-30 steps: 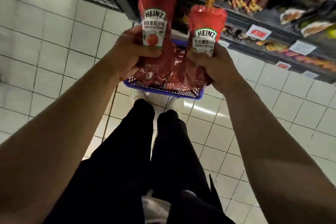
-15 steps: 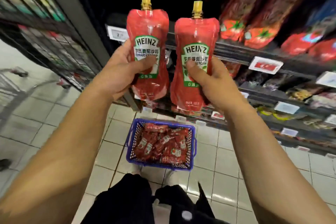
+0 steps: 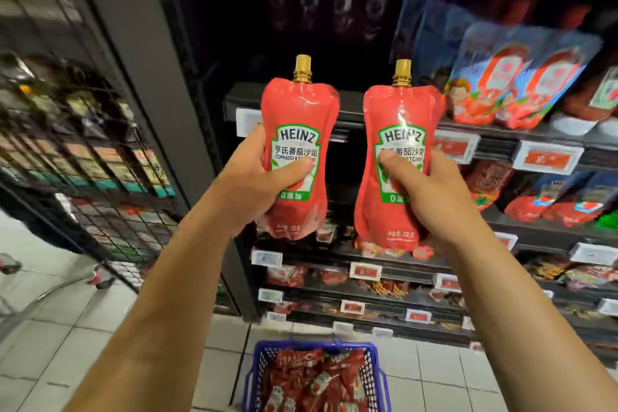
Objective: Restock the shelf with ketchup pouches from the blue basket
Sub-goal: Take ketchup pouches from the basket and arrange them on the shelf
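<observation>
Here, two red Heinz ketchup pouches are held upright side by side in front of the shelving, gold caps pointing up, with a narrow gap between them. The left pouch (image 3: 296,157) sits in the left hand (image 3: 249,189), thumb laid across the green-edged label and the other fingers wrapped round its back. The right pouch (image 3: 398,164) is gripped the same way by the right hand (image 3: 434,201), its thumb pressing over the middle of the label. Both hands are clamped on their pouches around the lower half, leaving the spouts and shoulders free. Behind the pouches is a dark, unlit stretch of the shelf (image 3: 347,110), its front lip carrying a white price tag (image 3: 245,122) beside the left thumb. To the right on the same level stand blue-and-red sauce bags (image 3: 521,77), and lower levels hold more red packets behind rows of price tags. Down at the bottom, on the pale tiled floor (image 3: 83,344), rests the blue basket (image 3: 250,378), filled with more red ketchup pouches lying in a jumble. At far left a black wire rack (image 3: 100,160) holds blurred goods
</observation>
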Motion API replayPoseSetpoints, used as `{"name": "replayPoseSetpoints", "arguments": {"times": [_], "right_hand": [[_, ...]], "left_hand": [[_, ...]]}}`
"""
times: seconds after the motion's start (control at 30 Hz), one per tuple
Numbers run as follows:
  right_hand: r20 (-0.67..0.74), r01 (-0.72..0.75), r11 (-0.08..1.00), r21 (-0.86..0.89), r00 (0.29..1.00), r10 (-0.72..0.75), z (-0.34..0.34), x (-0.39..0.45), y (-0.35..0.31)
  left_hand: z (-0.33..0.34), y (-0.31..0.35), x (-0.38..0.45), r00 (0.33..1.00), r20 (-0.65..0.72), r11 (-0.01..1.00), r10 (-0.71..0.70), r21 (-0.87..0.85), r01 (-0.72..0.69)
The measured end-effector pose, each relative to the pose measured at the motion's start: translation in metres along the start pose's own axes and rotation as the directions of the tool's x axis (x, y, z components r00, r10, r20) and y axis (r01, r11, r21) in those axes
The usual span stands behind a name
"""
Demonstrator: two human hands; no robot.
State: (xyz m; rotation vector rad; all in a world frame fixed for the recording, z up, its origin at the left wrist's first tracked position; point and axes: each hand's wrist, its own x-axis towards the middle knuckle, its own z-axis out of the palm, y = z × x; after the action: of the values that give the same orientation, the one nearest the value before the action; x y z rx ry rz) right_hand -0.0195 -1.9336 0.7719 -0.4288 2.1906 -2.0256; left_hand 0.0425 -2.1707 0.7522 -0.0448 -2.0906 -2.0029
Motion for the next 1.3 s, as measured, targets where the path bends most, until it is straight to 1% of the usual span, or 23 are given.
{"name": "replayPoseSetpoints", "arguments": {"times": [0.07,0.2,0.33,0.43,0.57,0.67,0.8,0.87,0.93,1.0,1.07,1.13,1.23,1.3], "right_hand": [[-0.029,0.007,1.0,-0.01,1.0,-0.008,0.011,0.007,-0.012],[-0.023,0.004,1.0,-0.018,1.0,-0.004,0.036,0.022,-0.036],[-0.057,0.036,0.999,0.02,0.998,-0.034,0.054,0.037,-0.05],[-0.077,0.047,0.995,0.083,0.996,-0.041,0.057,0.047,-0.054],[-0.074,0.084,0.991,0.102,0.994,-0.076,0.05,0.06,-0.057],[-0.057,0.101,0.991,0.092,0.994,-0.096,0.036,0.072,-0.06],[-0.02,0.085,0.993,0.087,0.996,-0.084,0.022,0.087,-0.061],[0.002,0.066,0.994,0.086,0.998,-0.066,0.02,0.093,-0.06],[0.012,0.037,0.995,0.09,0.999,-0.039,0.019,0.098,-0.058],[0.024,0.016,0.995,0.1,1.0,-0.019,0.02,0.103,-0.058],[0.026,0.007,0.993,0.12,1.0,-0.011,0.022,0.108,-0.058],[0.029,0.008,0.993,0.121,1.0,-0.011,0.025,0.112,-0.057],[0.052,-0.004,0.993,0.118,0.999,-0.002,0.031,0.115,-0.056],[0.059,-0.012,0.993,0.12,0.998,0.005,0.034,0.119,-0.058]], "left_hand": [[-0.016,0.003,0.011,1.0,-0.008,1.0,0.011,-0.02,-0.012],[-0.04,0.013,0.039,0.999,0.022,0.999,0.031,-0.015,-0.031],[-0.056,0.029,0.064,0.997,0.069,0.999,0.047,0.016,-0.048],[-0.059,0.04,0.083,0.996,0.065,0.995,0.063,0.067,-0.068],[-0.057,0.051,0.105,0.994,-0.018,0.993,0.112,0.047,-0.111],[-0.052,0.053,0.113,0.99,-0.12,0.997,0.077,0.025,-0.075],[-0.044,0.058,0.118,0.98,-0.194,0.999,0.032,0.016,-0.03],[-0.042,0.068,0.127,0.978,-0.208,0.999,0.035,0.034,-0.028],[-0.045,0.077,0.141,0.974,-0.219,0.995,0.053,0.097,-0.032],[-0.05,0.081,0.157,0.955,-0.295,0.99,0.033,0.138,0.009],[-0.053,0.077,0.174,0.915,-0.403,0.991,0.022,0.127,0.033],[-0.05,0.069,0.192,0.893,-0.439,0.992,0.095,0.114,-0.05],[-0.045,0.048,0.211,0.878,-0.432,0.975,0.206,0.164,-0.148],[-0.049,0.035,0.221,0.861,-0.443,0.968,0.249,0.151,-0.202]]}}
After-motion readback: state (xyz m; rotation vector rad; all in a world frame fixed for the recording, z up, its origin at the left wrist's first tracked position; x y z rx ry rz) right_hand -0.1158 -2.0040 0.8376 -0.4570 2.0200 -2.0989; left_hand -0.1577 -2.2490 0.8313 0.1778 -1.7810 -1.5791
